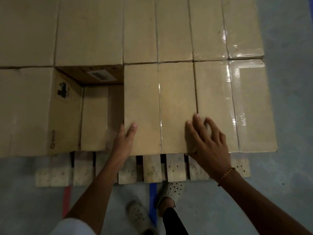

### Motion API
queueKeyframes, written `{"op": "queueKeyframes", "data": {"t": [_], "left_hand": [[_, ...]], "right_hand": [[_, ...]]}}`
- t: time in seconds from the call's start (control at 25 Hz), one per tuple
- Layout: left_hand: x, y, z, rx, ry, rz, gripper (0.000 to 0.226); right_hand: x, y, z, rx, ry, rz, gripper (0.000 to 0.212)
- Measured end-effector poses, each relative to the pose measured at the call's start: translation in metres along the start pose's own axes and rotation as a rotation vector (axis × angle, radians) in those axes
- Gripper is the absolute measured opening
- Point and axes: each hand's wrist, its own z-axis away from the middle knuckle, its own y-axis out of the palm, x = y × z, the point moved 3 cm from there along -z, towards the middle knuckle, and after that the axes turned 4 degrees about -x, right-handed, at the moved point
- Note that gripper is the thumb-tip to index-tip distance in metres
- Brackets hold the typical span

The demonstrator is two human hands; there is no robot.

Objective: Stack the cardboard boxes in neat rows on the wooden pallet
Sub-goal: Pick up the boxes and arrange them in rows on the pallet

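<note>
- At near edge of frame, feet in perforated clogs (171,189) on grey floor, astride blue floor tape (152,197); stance close to wooden pallet (175,167), whose slat ends jut out below the load
- Left hand (124,141) set against left side of the front box (159,107), thumb lying on its top, fingers gone down the side and out of sight; grip there cannot be told for certain
- Right hand (205,138) spread flat on top at the box's right near corner, fingers apart, nothing clasped
- Box seated in front row, touching taped neighbour (235,106) on right; near face judged slightly short of flush
- Beside it on left, open gap (100,116) showing lower-layer tops, bounded by printed box (33,107)
- Advised: press down and slide square to neighbour, align near edge with row, keep fingers out of gap
- Beyond, rear row (152,29) complete and level
</note>
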Motion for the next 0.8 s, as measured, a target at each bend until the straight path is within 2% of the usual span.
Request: {"op": "queueKeyframes", "data": {"t": [0.08,0.2,0.28,0.36,0.44,0.56,0.68,0.8], "left_hand": [[-0.001,0.001,0.005,-0.015,-0.031,-0.028,0.066],[0.006,-0.016,0.013,-0.022,-0.013,-0.012,0.052],[0.025,-0.039,0.033,-0.018,0.007,0.023,0.037],[0.058,-0.060,0.063,-0.009,-0.008,0.052,0.031],[0.107,-0.080,0.099,-0.006,-0.039,0.042,0.030],[0.220,-0.109,0.162,-0.066,-0.162,0.105,0.022],[0.345,-0.145,0.232,-0.197,-0.339,0.213,0.022],[0.463,-0.174,0.308,-0.276,-0.403,0.234,0.031]], "right_hand": [[-0.001,-0.007,-0.002,0.031,-0.033,-0.035,0.116],[0.019,-0.025,-0.006,-0.021,-0.104,-0.178,0.074],[0.058,-0.024,-0.002,-0.043,-0.241,-0.230,0.045],[0.105,-0.012,0.006,0.088,-0.333,-0.260,0.028],[0.159,0.012,0.018,0.288,-0.415,-0.226,0.028],[0.250,0.065,0.055,0.567,-0.529,-0.091,0.037],[0.346,0.127,0.114,0.713,-0.692,0.059,0.041],[0.433,0.186,0.189,0.792,-0.867,0.180,0.041]]}}
